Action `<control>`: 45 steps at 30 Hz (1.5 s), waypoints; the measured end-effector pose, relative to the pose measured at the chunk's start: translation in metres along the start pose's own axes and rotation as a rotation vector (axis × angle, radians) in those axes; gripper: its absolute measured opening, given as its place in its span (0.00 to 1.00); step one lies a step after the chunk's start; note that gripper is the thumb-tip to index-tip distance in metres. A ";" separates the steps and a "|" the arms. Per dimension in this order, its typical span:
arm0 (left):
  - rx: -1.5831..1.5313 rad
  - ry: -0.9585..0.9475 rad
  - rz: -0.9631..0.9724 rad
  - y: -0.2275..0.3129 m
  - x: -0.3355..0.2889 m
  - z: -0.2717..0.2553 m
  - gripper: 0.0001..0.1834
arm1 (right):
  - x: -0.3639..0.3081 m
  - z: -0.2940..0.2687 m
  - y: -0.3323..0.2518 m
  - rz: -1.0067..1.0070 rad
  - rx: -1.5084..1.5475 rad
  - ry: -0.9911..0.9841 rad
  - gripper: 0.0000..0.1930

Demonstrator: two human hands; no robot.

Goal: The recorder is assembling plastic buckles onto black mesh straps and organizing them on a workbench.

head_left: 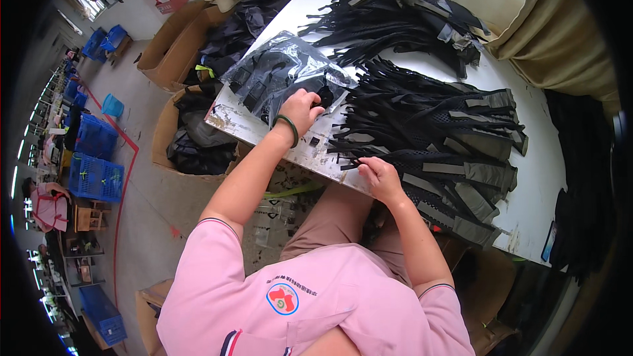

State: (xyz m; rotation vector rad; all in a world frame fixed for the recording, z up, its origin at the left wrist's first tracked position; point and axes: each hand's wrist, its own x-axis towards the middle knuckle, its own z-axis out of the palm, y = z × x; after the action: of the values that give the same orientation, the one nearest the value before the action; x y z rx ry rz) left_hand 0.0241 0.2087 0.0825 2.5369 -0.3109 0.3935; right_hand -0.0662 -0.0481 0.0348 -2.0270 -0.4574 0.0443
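Observation:
A clear plastic bag (280, 53) full of small black pieces, seemingly plastic buckles, lies on the left of the white table. At its near end is my left hand (302, 111), a dark green bangle on the wrist, its fingers curled in against the black pieces; what they grip is hidden. My right hand (382, 178), thumb and fingertips pressed together, pinches the end of a thin black strap (351, 164) at the table's near edge. That strap lies by a row of black mesh and grey fabric pieces (455, 125) with many strap ends pointing left. One small black piece (314, 141) sits between my hands.
More black strapped pieces (402, 20) lie across the far side of the white table (527, 184). Cardboard boxes (165, 46) holding dark fabric stand left of it. A beige curtain (560, 33) hangs at the right. Blue crates (95, 175) and a person in pink (49, 207) are far left.

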 end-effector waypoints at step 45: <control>-1.588 -0.683 -0.401 0.101 -0.077 0.005 0.11 | -0.023 -0.053 -0.055 0.374 0.912 -0.265 0.05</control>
State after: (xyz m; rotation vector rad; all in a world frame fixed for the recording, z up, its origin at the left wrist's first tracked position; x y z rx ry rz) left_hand -0.0769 0.1330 0.1012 0.9999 -0.1943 -0.6757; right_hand -0.0924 -0.0784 0.1039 -1.1750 -0.1535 0.6395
